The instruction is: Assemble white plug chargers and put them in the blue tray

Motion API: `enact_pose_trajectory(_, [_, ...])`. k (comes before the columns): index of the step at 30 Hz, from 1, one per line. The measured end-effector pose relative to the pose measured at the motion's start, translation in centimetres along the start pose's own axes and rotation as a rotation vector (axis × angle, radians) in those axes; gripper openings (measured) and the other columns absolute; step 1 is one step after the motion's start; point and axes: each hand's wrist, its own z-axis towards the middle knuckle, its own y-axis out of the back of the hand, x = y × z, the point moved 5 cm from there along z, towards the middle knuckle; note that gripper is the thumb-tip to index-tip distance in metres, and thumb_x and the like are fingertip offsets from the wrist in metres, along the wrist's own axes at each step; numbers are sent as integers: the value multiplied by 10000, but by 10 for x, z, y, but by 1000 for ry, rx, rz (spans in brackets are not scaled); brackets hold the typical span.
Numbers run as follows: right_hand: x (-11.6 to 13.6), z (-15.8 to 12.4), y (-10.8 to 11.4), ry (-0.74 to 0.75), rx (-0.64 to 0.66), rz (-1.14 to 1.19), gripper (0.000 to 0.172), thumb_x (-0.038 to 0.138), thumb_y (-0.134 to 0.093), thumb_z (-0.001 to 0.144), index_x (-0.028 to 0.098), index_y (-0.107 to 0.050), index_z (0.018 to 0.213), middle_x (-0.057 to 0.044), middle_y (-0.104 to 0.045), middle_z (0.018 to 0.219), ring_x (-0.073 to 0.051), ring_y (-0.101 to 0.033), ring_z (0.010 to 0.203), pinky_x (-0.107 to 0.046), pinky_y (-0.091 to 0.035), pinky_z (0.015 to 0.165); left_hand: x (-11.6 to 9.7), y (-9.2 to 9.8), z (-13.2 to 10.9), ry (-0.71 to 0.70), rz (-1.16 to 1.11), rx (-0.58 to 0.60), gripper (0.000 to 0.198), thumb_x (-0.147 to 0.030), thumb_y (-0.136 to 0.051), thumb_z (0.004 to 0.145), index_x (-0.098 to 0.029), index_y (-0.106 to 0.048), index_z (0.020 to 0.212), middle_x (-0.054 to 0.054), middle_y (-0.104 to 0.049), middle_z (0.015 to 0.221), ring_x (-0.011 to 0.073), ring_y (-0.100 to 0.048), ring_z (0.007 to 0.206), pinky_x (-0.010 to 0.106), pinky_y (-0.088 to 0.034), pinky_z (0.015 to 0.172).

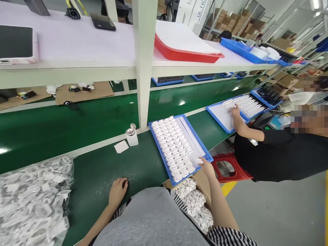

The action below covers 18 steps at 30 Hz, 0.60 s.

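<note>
Blue tray [199,137], frame centre: right hand [207,168] pinches a white part [199,161] at its lower-right corner; left hand [117,192] rests loosely curled on green belt [143,164]

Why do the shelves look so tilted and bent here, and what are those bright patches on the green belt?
In the head view, the wide lens slants and bows the white shelf; lamps likely mirror as glare spots on the glossy green belt; the dark screen at upper left is smeared, while the blue tray by the right hand looks fairly sharp.
</note>
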Motion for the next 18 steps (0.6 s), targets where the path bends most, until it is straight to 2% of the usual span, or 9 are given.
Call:
enact_pose_trajectory(1, [0,10,-9,25,58,-21,378,136,-473,651,148,-451,1028,-70,-586,851,-195,-534,789,-253,-379,654,-2,1,0,20,46,-109,277,-288,-321,758,-150,-491,927,73,-494,989,181,-415,947,281,-299,820])
enact_pose_trajectory(3, [5,26,-24,59,124,-32,446,137,-488,648,110,-389,1082,-72,-595,802,-186,-543,760,-240,-380,630,0,4,-4,147,127,-310,351,-332,-335,742,-119,-450,996,115,-418,1092,234,-329,1036,359,-260,848])
enact_pose_trajectory(5, [11,36,-33,98,153,-33,482,145,-507,641,89,-359,1096,-70,-599,773,-182,-545,753,-229,-376,619,13,7,-12,344,159,-470,419,-380,-316,740,-91,-415,1028,150,-375,1126,271,-284,1066,428,-236,840])
enact_pose_trajectory(7, [13,41,-36,134,179,-55,445,157,-519,637,90,-389,1058,-73,-600,766,-187,-542,762,-225,-370,612,30,8,-24,510,135,-582,467,-421,-288,739,-86,-384,1050,165,-355,1139,285,-269,1076,462,-226,829])
enact_pose_trajectory(11, [9,44,-34,138,200,-135,332,180,-495,656,98,-433,971,-85,-600,758,-206,-540,773,-235,-359,585,61,11,-50,731,49,-711,518,-498,-263,715,-167,-289,1113,121,-291,1205,285,-232,1103,497,-219,819])
enact_pose_trajectory(14, [4,42,-38,131,216,-144,308,171,-455,660,119,-418,961,-67,-599,727,-200,-547,757,-232,-357,564,73,13,-65,933,-30,-824,516,-537,-239,698,-261,-205,1132,47,-236,1249,285,-218,1111,533,-206,818])
enact_pose_trajectory(16, [0,42,-44,135,235,-103,294,165,-419,662,136,-406,955,-54,-596,702,-190,-553,737,-227,-362,553,77,13,-72,1090,-84,-901,526,-543,-233,696,-257,-187,1135,55,-225,1253,305,-215,1108,560,-192,819])
enact_pose_trajectory(18, [-5,45,-50,141,233,-65,255,178,-380,671,162,-404,924,-47,-593,685,-187,-558,719,-231,-372,554,81,13,-76,1223,-115,-909,524,-534,-240,702,-231,-204,1129,73,-215,1254,316,-212,1106,575,-184,823])
